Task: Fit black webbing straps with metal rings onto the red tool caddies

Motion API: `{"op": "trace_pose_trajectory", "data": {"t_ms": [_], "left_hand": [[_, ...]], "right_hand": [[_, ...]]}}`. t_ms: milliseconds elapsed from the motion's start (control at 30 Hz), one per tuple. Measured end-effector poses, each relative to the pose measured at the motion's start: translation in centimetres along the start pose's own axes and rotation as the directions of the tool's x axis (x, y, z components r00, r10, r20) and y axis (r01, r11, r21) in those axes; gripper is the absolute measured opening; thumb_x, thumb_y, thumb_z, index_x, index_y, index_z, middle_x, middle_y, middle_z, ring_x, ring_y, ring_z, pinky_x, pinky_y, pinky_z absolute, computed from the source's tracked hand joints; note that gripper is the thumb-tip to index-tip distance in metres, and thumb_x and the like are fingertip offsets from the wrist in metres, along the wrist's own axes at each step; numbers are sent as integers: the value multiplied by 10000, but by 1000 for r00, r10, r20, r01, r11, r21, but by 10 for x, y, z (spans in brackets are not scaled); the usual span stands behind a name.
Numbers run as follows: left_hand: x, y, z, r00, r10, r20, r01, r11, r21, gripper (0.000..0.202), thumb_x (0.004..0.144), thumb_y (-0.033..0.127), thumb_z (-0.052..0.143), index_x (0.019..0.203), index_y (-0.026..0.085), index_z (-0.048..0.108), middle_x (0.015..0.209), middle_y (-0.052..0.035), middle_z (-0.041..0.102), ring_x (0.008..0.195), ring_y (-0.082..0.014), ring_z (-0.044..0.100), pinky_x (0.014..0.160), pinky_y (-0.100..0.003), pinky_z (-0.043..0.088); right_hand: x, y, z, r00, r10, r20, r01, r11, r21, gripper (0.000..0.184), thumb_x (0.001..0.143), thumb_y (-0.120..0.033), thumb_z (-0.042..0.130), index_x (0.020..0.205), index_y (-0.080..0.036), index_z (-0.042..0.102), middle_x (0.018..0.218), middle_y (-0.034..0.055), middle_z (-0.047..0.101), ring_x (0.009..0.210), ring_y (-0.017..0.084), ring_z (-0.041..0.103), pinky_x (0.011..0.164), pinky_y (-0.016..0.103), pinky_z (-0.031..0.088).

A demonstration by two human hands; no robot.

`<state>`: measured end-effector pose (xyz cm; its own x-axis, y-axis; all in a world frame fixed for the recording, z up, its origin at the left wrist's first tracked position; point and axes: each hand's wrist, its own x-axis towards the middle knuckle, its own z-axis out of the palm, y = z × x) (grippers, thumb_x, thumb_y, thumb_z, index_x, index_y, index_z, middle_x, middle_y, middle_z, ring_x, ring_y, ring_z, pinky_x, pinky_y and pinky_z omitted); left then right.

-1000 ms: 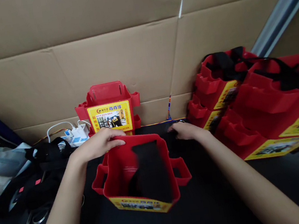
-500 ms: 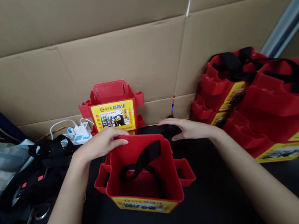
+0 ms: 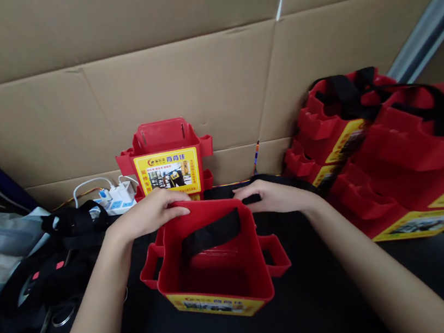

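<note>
Bin (image 3: 216,275), red, sits near the middle of the worktop (image 3: 306,298), just in front of the second bin (image 3: 162,136), between the two forearms. Handling, by judgement: moulded plastic, light for its size, walls stiff with slight flex at the rim; smooth surface, so somewhat slippery; not fragile. Best hold is the rim of the back wall, thumb inside; the side loops (image 3: 281,252) offer a second grip but look thinner. Strap (image 3: 212,233), black, reads as soft, limp webbing, better held near its end than mid-length.

Orientation: mouth up and tipped toward the wearer, so the interior shows. Label (image 3: 214,303) faces the wearer, back wall faces the cardboard (image 3: 179,95), loops project left and right. Long axis taken to run from mouth to base; base hidden, so not certain. Strap arcs inside along the back wall, one end meeting it by the right rear corner.

Fingers: left hand (image 3: 158,211) pinches the back rim, thumb inside, the rest behind. Right hand (image 3: 269,195) is at the right rear corner, fingers curled with dark material between; cannot tell whether they grip it.
</note>
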<state>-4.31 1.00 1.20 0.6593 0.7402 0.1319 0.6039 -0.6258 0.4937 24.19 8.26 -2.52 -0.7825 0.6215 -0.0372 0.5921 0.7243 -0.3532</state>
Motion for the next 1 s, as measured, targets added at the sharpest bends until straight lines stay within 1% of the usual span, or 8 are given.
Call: {"op": "trace_pose_trajectory", "data": {"t_ms": [67, 133, 200, 333, 533, 767, 900, 1000], "left_hand": [[0, 0, 0, 1000, -3, 4, 3, 1000, -2, 190, 857, 266, 444, 817, 130, 570, 810, -20, 600, 751, -129, 524, 682, -226, 401], [-1, 0, 0, 1000, -3, 2, 3, 1000, -10, 184, 855, 253, 442, 802, 128, 566, 794, -18, 593, 733, -124, 517, 669, -223, 396], [-1, 0, -1, 1000, -2, 0, 2, 1000, -19, 180, 852, 246, 442, 786, 128, 561, 787, -17, 589, 724, -121, 511, 660, -220, 394], [0, -2, 0, 1000, 4, 3, -4, 1000, -7, 200, 852, 266, 439, 784, 129, 568, 782, -21, 588, 722, -125, 514, 659, -225, 399], [-1, -4, 2, 1000, -18, -14, 18, 999, 36, 192, 850, 265, 452, 889, 141, 594, 872, -33, 630, 795, -142, 545, 697, -239, 411], [1, -2, 3, 999, -31, -18, 32, 996, 81, 199, 853, 273, 443, 846, 149, 598, 839, -28, 639, 760, -144, 563, 680, -253, 438], [-11, 15, 17, 971, -85, -225, 150, 946, 287, 309, 854, 278, 439, 1130, 168, 521, 1102, -81, 588, 1004, -204, 543, 857, -357, 432], [-45, 33, 43, 924, -18, -382, 202, 871, 448, 531, 822, 413, 482, 1293, 193, 372, 1356, -104, 377, 1255, -254, 323, 1011, -449, 304]], "right_hand": [[5, 11, 5, 957, 282, -65, -288, 947, -145, 303, 846, -309, 458, 1103, -235, 599, 1149, 41, 588, 1074, 190, 530, 918, 293, 388], [4, 30, 10, 837, 519, -173, -546, 805, -232, 274, 818, -221, 489, 1046, -164, 629, 1073, 131, 611, 1024, 258, 558, 859, 370, 418], [0, 49, 13, 783, 587, -205, -622, 741, -253, 259, 779, -169, 527, 1007, -116, 639, 1022, 187, 612, 972, 305, 574, 790, 419, 440], [-10, 64, 15, 789, 562, -249, -614, 742, -269, 305, 796, -276, 553, 1082, -175, 590, 1113, 140, 566, 1016, 260, 543, 825, 413, 431], [0, 52, 32, 801, 495, -337, -587, 762, -275, 333, 867, -327, 470, 1140, -140, 497, 1135, 85, 520, 983, 192, 534, 820, 404, 454], [-5, 41, 46, 721, 505, -474, -669, 685, -288, 330, 858, -313, 490, 1137, -138, 496, 1123, 89, 521, 958, 186, 541, 801, 393, 467], [-22, 35, 56, 693, 509, -510, -699, 649, -301, 332, 859, -315, 485, 1141, -140, 496, 1120, 88, 521, 953, 184, 541, 804, 398, 466], [-39, 31, 71, 688, 503, -523, -704, 638, -312, 337, 865, -313, 477, 1159, -148, 483, 1119, 88, 525, 935, 176, 551, 782, 381, 481]]}}
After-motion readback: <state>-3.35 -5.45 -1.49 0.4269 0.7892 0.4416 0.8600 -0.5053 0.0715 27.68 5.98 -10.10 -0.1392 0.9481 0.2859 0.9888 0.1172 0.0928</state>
